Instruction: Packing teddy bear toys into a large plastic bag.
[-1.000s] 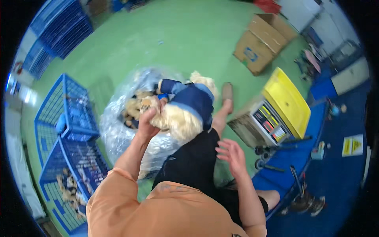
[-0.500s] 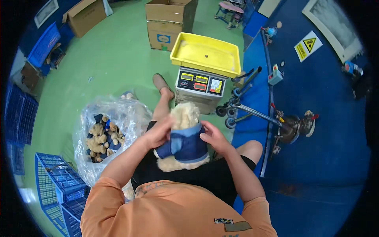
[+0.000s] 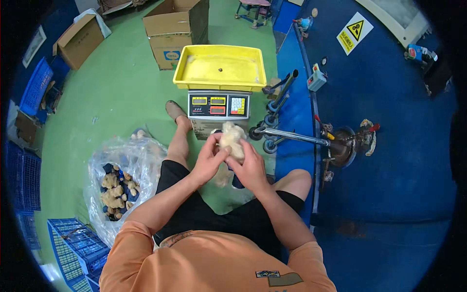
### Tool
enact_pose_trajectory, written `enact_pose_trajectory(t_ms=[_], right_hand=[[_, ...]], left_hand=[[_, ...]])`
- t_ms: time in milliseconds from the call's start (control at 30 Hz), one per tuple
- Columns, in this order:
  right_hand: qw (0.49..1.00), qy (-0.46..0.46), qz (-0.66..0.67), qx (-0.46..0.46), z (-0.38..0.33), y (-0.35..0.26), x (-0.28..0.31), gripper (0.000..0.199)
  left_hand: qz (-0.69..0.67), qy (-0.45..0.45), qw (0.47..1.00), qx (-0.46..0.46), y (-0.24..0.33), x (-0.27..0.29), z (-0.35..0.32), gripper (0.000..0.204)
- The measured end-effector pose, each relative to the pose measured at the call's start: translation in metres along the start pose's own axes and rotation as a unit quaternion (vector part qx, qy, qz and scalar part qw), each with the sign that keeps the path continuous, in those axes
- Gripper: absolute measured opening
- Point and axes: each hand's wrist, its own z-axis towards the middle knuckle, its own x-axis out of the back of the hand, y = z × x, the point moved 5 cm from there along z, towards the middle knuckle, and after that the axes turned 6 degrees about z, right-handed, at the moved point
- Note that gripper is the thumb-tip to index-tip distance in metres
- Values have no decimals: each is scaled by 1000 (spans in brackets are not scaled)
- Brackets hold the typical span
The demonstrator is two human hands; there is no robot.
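Note:
A cream plush toy (image 3: 232, 140) is held up above my lap, with my left hand (image 3: 209, 159) and my right hand (image 3: 250, 166) closed round its two sides. Both thumbs press on the pale fur facing me. Below the hands, some fur and a bit of dark blue cloth show; the rest of the toy is hidden by my fingers. On my left, a clear plastic bag (image 3: 151, 163) stands open, with several brown plush toys (image 3: 114, 192) in dark blue clothes inside.
Ahead stands a weighing scale (image 3: 219, 108) bearing a yellow tray (image 3: 219, 86) with a small dark bit in it. Beyond is a cardboard box (image 3: 168, 34). A wheeled metal stand (image 3: 292, 136) and a blue machine panel (image 3: 379, 185) are on my right; blue crates (image 3: 80, 243) sit lower left.
Both hands have moved closer together on the plush toy and lifted it away from my lap. It has turned, so its blue jacket is mostly hidden. My view has shifted right.

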Motion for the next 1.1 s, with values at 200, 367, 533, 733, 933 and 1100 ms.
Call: enact_pose_trajectory(t_ms=[200, 367, 533, 733, 933, 1100], right_hand=[[997, -10, -68, 31, 19, 18, 3, 31], [999, -22, 31, -35, 22, 21, 4, 35], [982, -103, 115, -105, 15, 28, 1, 38], [992, -112, -46, -25, 23, 28, 9, 47], [985, -36, -166, -36, 27, 10, 20, 52], [992, 80, 81, 56, 27, 21, 43, 48]], left_hand=[[-19, 5, 1000, -15, 7, -12, 13, 32], [-42, 49, 998, 12, 3, -15, 17, 29], [31, 39, 998, 28, 0, -9, 22, 23], [34, 30, 999, -9, 4, -5, 26, 18], [40, 70, 996, -33, 26, -19, 42, 15], [139, -9, 977, -162, 65, -70, 46, 11]])
